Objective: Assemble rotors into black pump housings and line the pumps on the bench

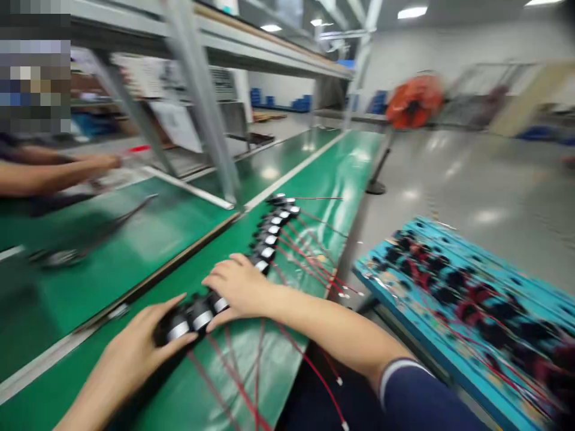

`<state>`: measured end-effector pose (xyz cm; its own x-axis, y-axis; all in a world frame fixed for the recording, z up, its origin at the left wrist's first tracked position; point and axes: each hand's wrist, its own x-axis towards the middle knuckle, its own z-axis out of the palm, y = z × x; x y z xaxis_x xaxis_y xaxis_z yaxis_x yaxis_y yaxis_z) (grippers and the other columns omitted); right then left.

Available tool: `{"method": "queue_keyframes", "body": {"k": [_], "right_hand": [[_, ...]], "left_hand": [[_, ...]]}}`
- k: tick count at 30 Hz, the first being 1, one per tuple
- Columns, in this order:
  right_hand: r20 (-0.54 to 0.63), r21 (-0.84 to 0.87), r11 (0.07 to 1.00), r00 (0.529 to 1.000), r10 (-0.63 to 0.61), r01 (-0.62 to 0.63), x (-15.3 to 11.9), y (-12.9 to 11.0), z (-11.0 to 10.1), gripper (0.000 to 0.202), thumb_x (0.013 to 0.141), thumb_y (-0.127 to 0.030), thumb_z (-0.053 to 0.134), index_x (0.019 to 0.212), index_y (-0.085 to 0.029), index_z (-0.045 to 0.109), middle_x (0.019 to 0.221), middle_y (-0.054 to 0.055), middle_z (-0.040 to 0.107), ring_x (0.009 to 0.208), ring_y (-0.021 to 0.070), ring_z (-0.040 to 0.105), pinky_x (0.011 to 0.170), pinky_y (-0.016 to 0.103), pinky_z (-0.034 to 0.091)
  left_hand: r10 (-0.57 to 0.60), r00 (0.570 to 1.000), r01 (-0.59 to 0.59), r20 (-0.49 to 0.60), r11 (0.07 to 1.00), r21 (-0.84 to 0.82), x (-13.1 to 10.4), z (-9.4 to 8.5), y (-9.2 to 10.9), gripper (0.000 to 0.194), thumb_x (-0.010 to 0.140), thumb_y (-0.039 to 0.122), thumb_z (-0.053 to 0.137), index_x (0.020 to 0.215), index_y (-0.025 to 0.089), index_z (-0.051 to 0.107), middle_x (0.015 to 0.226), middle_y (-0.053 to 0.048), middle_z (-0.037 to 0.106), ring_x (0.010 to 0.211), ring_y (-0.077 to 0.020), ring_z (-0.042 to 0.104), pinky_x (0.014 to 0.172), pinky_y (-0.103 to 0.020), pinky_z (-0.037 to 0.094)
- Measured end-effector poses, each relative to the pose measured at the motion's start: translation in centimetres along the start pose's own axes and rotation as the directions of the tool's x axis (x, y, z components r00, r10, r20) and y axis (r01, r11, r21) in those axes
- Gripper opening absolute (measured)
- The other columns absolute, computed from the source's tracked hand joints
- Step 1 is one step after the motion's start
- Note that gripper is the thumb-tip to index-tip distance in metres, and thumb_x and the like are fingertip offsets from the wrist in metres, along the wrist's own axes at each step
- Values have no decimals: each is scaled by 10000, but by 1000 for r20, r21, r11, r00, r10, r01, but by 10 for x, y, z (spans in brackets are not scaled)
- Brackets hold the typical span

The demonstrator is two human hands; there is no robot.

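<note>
A row of several small black cylindrical parts [271, 239] with silver-white bands stands on the green worktop [314, 173]. Thin red wires [309, 267] run from them toward the right edge, some ending in small white connectors [345, 425] that hang past it. My left hand [135, 344] is curled round the near end of the row, thumb and fingers on either side of a black cylindrical part [178, 326]. Farther along, my right hand [245, 287] grips other black cylindrical parts [220, 303] from above; its palm hides some of the row.
To the right, a turquoise tray [372, 276] carries many black parts and red wires. A metal shelf frame [202, 102] rises from the bench at left. Another person's arm [54, 173] reaches in beyond it. An orange fan [413, 102] stands on the floor behind.
</note>
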<state>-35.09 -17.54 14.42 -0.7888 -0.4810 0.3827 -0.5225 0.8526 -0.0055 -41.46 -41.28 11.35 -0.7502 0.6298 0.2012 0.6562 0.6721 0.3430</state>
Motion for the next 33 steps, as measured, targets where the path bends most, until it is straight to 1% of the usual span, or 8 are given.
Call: {"method": "queue_keyframes", "body": {"k": [5,12,20,23,26,29,32,33], "right_hand": [[-99,148,987,994,-51,65,10,-13,31,994,775,-867,476,1492,-186,381,1291,152,551,1123,282,510,980,417,388],[-57,62,998,998,-21,24,15,-27,52,781,837,-848,380,1408,-330,504,1016,64,550,917,237,505,786,352,401],[-45,60,997,998,-40,43,22,-36,53,840,813,-870,373,1219,-181,629,995,87,548,893,239,473,759,352,412],[-103,79,996,994,35,-27,20,-46,40,861,787,-887,393,1197,-172,641,949,80,548,874,240,485,737,348,413],[-217,136,986,969,122,-93,12,-55,5,853,761,-904,414,1188,-205,655,918,61,540,822,224,487,721,337,416],[-322,171,976,928,186,-137,-3,-51,-49,810,759,-878,474,1174,-212,676,919,57,543,831,218,499,762,338,437],[-370,216,951,883,288,-219,-36,-26,-109,743,748,-786,621,1179,-185,685,931,52,536,899,209,524,847,335,457],[-379,235,935,861,341,-267,-53,-14,-129,721,752,-751,652,1192,-180,682,933,46,526,912,200,531,861,327,463]], "left_hand": [[-80,989,96,124,987,-131,-28,-24,-3,861,781,506,709,1502,228,330,1394,-132,563,1274,-314,568,1044,-463,499],[-167,965,221,204,934,-280,-25,-27,-1,908,697,507,765,1463,244,354,1347,-134,581,1156,-341,650,1009,-539,534],[-81,944,227,320,863,-452,-33,-40,-18,1085,737,514,796,1578,342,132,1592,-133,348,1376,-368,473,1114,-568,422],[-308,930,365,202,697,-617,-47,-36,-13,1042,805,654,663,1589,305,73,1621,-154,284,1434,-385,385,1149,-578,369],[-465,870,390,163,446,-805,-63,-18,26,939,846,786,449,1583,286,152,1580,-124,384,1433,-366,393,1171,-527,371],[-215,937,322,276,221,-921,-71,0,98,956,769,859,463,1527,290,347,1370,-119,614,1306,-391,538,1102,-534,459],[36,885,462,464,51,-885,-66,4,174,736,837,687,604,1459,319,465,963,-62,715,823,-249,712,880,-441,589],[75,854,512,514,42,-858,-64,3,195,667,860,629,626,1437,321,497,774,-14,659,586,-162,628,715,-367,600]]}}
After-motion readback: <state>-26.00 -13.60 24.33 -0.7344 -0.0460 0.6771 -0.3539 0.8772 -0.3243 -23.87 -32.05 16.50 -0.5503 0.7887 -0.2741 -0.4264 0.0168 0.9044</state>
